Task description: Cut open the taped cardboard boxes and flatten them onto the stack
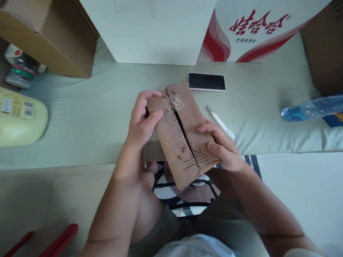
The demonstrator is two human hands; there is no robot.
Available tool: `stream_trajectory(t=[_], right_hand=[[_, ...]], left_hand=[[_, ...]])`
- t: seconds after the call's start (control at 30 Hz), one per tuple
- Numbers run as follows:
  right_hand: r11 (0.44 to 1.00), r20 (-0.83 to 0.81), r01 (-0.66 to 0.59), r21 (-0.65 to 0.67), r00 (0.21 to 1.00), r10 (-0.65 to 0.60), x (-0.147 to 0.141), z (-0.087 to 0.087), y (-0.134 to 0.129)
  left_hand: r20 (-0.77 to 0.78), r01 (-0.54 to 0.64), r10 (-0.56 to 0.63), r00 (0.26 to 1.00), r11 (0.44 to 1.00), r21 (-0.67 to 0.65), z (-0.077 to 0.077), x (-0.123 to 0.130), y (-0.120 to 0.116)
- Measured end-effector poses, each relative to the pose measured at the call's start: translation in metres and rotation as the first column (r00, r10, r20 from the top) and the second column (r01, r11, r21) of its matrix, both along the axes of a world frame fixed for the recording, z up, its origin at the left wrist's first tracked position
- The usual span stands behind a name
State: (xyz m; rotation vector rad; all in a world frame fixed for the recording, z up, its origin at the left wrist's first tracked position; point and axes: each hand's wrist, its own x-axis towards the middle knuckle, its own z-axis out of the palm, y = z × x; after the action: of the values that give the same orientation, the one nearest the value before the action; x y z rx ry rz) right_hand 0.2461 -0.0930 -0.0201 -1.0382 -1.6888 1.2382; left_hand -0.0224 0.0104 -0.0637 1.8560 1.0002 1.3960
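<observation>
A small brown cardboard box point(166, 134) is held tilted over the front edge of the cloth-covered surface. Its top flaps are torn, with the corrugation bare along a dark slit and clear tape at the far end. My left hand point(142, 117) grips the far left corner, thumb on top. On the right side, my right hand point(221, 142) holds the edge with thumb and a finger on the upper face; its other fingers are partly hidden. Just beyond the right hand lies a white craft knife point(221, 123). A phone point(206, 81) with a dark screen rests behind the box.
White cartons point(160, 32) line the back, one with red print. A larger brown box point(66, 39) stands at left, above a yellow bottle point(23, 117). At right lies a clear water bottle point(311, 109). Red bars point(60, 241) show at lower left.
</observation>
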Motion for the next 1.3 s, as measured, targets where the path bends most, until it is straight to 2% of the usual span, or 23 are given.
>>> stream_trajectory(t=[0.17, 0.37, 0.5, 0.6, 0.77, 0.93, 1.17, 1.3], right_hand=[[1.000, 0.001, 0.012, 0.024, 1.000, -0.012, 0.001, -0.002, -0.002], [0.996, 0.017, 0.055, 0.070, 0.998, -0.057, 0.007, 0.004, 0.003], [0.974, 0.061, 0.165, 0.153, 0.982, -0.176, 0.004, 0.017, 0.014], [0.951, 0.150, 0.206, 0.232, 0.958, -0.244, -0.002, 0.030, 0.024], [0.926, 0.368, 0.092, 0.367, 0.900, -0.236, -0.009, 0.041, 0.033], [0.935, 0.510, 0.006, 0.355, 0.837, -0.199, -0.012, 0.039, 0.031], [0.936, 0.559, 0.033, 0.349, 0.794, -0.236, -0.013, 0.041, 0.025], [0.940, 0.562, 0.049, 0.338, 0.791, -0.243, -0.015, 0.040, 0.023]], left_hand=[[-0.001, 0.000, 0.000, 1.000, 0.992, 0.127, 0.004, 0.002, 0.001], [0.018, -0.016, 0.015, 1.000, 0.997, 0.070, 0.007, 0.006, -0.003], [0.090, -0.004, 0.003, 0.996, 1.000, 0.018, 0.007, 0.016, -0.010], [0.073, 0.027, -0.028, 0.997, 1.000, 0.016, 0.009, 0.025, -0.020], [0.025, 0.064, -0.064, 0.998, 0.998, 0.001, 0.016, 0.035, -0.031], [0.061, 0.057, -0.058, 0.996, 0.998, 0.019, 0.016, 0.037, -0.030], [0.051, -0.050, 0.048, 0.998, 0.998, 0.037, 0.017, 0.037, -0.029], [0.077, -0.044, 0.041, 0.996, 0.998, 0.038, 0.015, 0.039, -0.028]])
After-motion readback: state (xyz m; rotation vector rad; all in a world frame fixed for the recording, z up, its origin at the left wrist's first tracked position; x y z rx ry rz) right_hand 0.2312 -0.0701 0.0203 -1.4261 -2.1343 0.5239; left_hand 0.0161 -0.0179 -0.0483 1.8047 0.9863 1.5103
